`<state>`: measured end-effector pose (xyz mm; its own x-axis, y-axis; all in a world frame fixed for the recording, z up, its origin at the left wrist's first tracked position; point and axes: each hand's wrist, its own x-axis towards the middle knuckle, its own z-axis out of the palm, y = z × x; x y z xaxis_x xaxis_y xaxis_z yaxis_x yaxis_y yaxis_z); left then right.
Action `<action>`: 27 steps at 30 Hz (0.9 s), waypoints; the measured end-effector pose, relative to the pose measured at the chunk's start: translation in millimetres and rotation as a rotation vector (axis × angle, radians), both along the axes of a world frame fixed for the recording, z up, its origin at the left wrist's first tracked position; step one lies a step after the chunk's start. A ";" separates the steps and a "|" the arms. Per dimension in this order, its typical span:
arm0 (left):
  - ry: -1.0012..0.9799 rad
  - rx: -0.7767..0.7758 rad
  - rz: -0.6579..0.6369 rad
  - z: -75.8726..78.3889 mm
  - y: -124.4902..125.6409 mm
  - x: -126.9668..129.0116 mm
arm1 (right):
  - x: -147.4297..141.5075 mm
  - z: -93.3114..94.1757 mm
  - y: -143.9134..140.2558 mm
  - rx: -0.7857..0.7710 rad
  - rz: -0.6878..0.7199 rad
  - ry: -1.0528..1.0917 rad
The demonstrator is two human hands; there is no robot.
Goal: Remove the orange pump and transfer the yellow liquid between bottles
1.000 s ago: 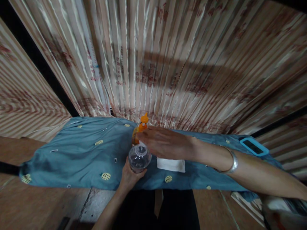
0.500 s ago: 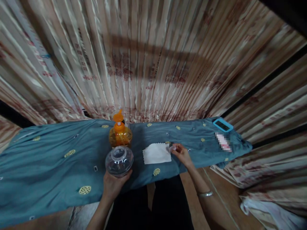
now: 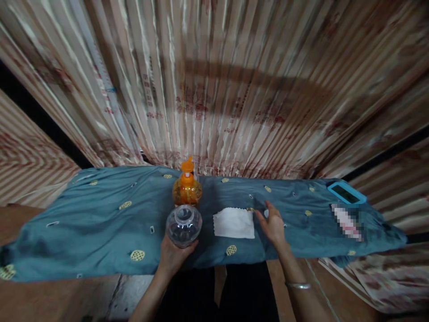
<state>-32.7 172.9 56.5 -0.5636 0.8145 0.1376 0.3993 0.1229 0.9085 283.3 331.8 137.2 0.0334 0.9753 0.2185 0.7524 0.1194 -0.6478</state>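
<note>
Nearest the camera, the left hand (image 3: pixel 172 257) comes up from below with its fingers wrapped around the underside of a clear plastic bottle (image 3: pixel 184 225), holding it tilted toward the viewer just over the near edge of the blue cloth (image 3: pixel 100 223). The bottle looks light and thin-walled, probably smooth and a bit slippery, and likely to dent if squeezed; cupping the wide body from beneath, as here, seems the safest hold, since its neck is narrow.

Over on the other side, the right hand (image 3: pixel 274 226) lies low on the cloth with fingers spread and loose, gripping nothing. A small pale thing sits right at its fingertips, too blurred to name. A silver bangle (image 3: pixel 297 285) rides the wrist.

Between the two hands lies a white paper napkin (image 3: pixel 234 222), flat, soft and flimsy, just right of the bottle.

A step further back, directly behind the bottle and nearly touching it, stands an orange pump bottle (image 3: pixel 187 190), upright; it crowds any move straight forward.

Far right on the cloth rests a phone in a blue case (image 3: pixel 346 193), well apart. Behind everything hangs a striped curtain (image 3: pixel 234 89).
</note>
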 end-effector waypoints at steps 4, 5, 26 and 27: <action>-0.060 -0.013 0.022 8.2 -1.2 1.4 | -78.7 41.1 -17.2 -0.045 0.364 0.312; -0.067 -0.008 0.027 9.9 -1.1 1.7 | -99.0 51.3 -19.1 -0.037 0.432 0.377; -0.148 -0.019 0.005 29.2 -1.0 5.3 | -190.2 114.2 -10.3 -0.026 0.797 0.113; -0.146 -0.024 0.007 31.1 -1.1 5.3 | -187.1 110.4 -9.0 -0.035 0.790 0.168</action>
<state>-27.4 171.8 87.6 -0.5815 0.8128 0.0345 0.2626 0.1475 0.9536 96.2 322.8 247.6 -0.6387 0.7307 0.2412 0.3464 0.5529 -0.7579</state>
